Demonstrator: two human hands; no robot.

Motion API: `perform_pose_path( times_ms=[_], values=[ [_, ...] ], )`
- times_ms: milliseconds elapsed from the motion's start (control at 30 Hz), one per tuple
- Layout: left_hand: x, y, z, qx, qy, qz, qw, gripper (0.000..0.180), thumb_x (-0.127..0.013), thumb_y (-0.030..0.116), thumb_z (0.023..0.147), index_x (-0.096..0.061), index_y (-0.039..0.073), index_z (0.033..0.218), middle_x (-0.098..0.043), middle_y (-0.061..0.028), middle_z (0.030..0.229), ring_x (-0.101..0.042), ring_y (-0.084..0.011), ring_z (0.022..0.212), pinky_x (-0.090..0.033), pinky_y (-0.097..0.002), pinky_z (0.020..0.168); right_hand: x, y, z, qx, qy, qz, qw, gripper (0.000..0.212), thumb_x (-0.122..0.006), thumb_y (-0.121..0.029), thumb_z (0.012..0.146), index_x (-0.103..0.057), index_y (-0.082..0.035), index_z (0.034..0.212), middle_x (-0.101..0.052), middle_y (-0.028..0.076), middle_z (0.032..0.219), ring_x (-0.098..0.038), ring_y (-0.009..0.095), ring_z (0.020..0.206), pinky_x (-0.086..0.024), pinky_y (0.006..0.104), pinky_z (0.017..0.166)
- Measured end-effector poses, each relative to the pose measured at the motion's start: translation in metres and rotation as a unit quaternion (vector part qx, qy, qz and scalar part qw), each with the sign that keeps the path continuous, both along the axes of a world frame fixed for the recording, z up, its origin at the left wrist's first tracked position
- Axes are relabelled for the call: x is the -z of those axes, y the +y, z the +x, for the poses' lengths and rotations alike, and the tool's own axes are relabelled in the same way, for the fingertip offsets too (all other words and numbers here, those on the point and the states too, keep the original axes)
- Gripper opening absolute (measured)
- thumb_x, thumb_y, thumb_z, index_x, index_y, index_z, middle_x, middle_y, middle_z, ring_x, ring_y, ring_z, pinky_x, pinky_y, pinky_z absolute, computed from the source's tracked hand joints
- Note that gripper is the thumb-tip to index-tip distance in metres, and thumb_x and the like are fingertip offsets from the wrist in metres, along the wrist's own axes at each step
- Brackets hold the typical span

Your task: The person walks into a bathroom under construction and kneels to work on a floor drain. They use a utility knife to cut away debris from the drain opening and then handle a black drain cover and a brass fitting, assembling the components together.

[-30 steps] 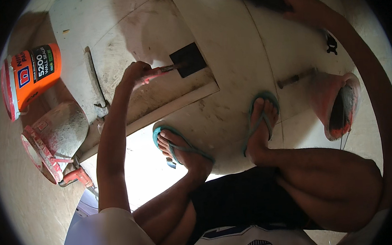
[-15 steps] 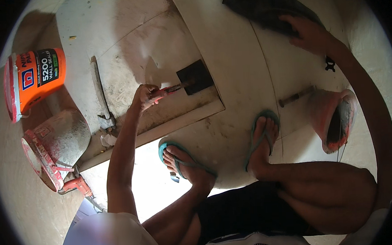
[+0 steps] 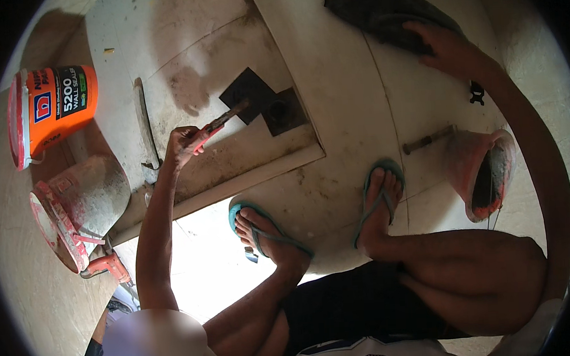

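Observation:
My left hand [image 3: 183, 144] is closed around the red handles of a rusty-jawed tool that looks like pliers [image 3: 214, 123]. At its tip is a dark square plate [image 3: 245, 88], tilted and overlapping one corner of a dark square drain [image 3: 287, 112]. A round opening shows in the drain, at the corner of the low tiled ledge. Far right, my right hand [image 3: 446, 50] has its fingers over the near edge of a dark, limp bag or cloth [image 3: 379, 15]; its underside is hidden.
A wooden-handled hammer [image 3: 145, 124] lies left of my left hand. Beyond it are an orange paint bucket [image 3: 68, 102], a dirty tipped bucket [image 3: 99, 191] and a red drill [image 3: 112, 269]. On the right lie a chisel-like tool [image 3: 428, 139] and a red-rimmed bucket [image 3: 472, 174].
My left hand has moved left with the pliers. The dark square plate has shifted left and turned, uncovering the drain's round opening. My right hand stays on the dark bag.

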State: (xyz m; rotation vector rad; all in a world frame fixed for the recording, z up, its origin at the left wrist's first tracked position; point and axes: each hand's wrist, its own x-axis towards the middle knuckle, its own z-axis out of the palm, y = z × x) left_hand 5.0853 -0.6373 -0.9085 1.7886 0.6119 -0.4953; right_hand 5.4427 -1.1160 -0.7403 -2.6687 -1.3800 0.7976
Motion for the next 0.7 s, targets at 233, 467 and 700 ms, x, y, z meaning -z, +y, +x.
perform_pose_path(
  times_ms=[233, 467, 700],
  values=[
    [-0.015, 0.012, -0.013, -0.020, -0.025, 0.031, 0.999, 0.042, -0.070, 0.045, 0.083, -0.065, 0.003, 0.076, -0.059, -0.0005, 0.060, -0.058, -0.0080, 0.052, -0.046, -0.0216, 0.045, -0.001, 0.012, -0.002, 0.009, -0.001, -0.004, 1.000, 0.067, -0.066, -0.008, 0.080, -0.036, -0.013, 0.139, -0.054, 0.015, 0.125, -0.059, 0.030, 0.102, -0.048, 0.0393, 0.090],
    [-0.014, 0.010, -0.023, -0.040, -0.030, 0.018, 0.999, 0.040, -0.069, 0.042, 0.085, -0.066, 0.003, 0.080, -0.060, -0.0015, 0.062, -0.059, -0.0089, 0.053, -0.047, -0.0224, 0.046, 0.001, 0.012, 0.002, 0.019, 0.013, -0.036, 0.999, 0.068, -0.066, -0.009, 0.079, -0.035, -0.013, 0.139, -0.049, 0.015, 0.133, -0.057, 0.031, 0.108, -0.047, 0.0386, 0.093],
    [-0.014, 0.006, -0.023, -0.066, -0.020, -0.042, 0.997, 0.032, -0.071, 0.033, 0.085, -0.066, 0.001, 0.082, -0.061, -0.0039, 0.063, -0.059, -0.0098, 0.052, -0.046, -0.0223, 0.045, 0.000, 0.014, 0.006, -0.056, -0.060, -0.026, 0.996, 0.071, -0.069, -0.012, 0.076, -0.035, -0.010, 0.138, -0.049, 0.019, 0.131, -0.051, 0.034, 0.116, -0.043, 0.0390, 0.097]
  ],
)
